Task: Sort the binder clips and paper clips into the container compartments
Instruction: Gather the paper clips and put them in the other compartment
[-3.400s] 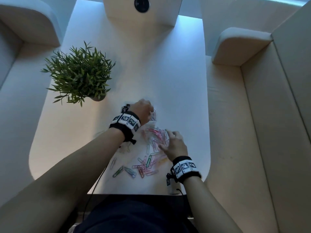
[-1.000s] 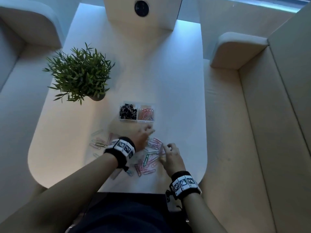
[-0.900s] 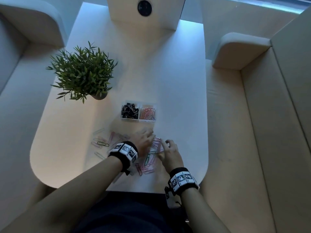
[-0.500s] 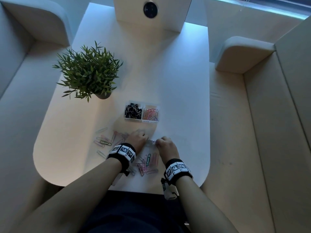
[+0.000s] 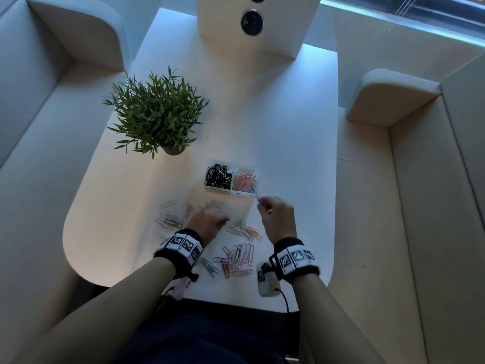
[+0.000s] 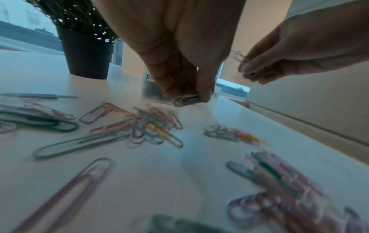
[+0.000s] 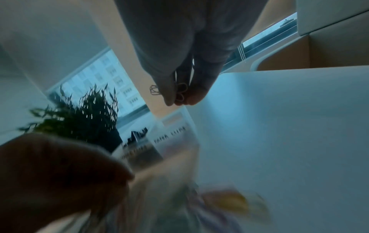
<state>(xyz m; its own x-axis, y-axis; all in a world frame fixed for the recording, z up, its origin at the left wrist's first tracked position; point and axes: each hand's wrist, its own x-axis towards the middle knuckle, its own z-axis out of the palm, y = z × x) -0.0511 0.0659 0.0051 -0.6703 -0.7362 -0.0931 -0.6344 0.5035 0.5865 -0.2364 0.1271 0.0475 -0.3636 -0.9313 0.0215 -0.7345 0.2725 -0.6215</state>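
Container: small clear plastic two-compartment container (image 5: 231, 191) mid-worktop; black binder clips (image 5: 218, 175) fill left compartment, pastel wire paper clips (image 5: 245, 181) in right one.
Right hand: right hand (image 5: 277, 216) raised just beside container's near right corner, grip pinched on a few thin paper clips (image 7: 180, 92).
Left hand: left hand (image 5: 208, 223) low over the scatter, fingertips (image 6: 203, 93) pinching pale blue-grey paper clip (image 6: 185, 99) on the worktop.
Loose clips: coloured paper clips (image 5: 240, 256) scattered on white worktop (image 5: 288, 153) near both hands.
Plant: green potted plant (image 5: 157, 111) far left of container.
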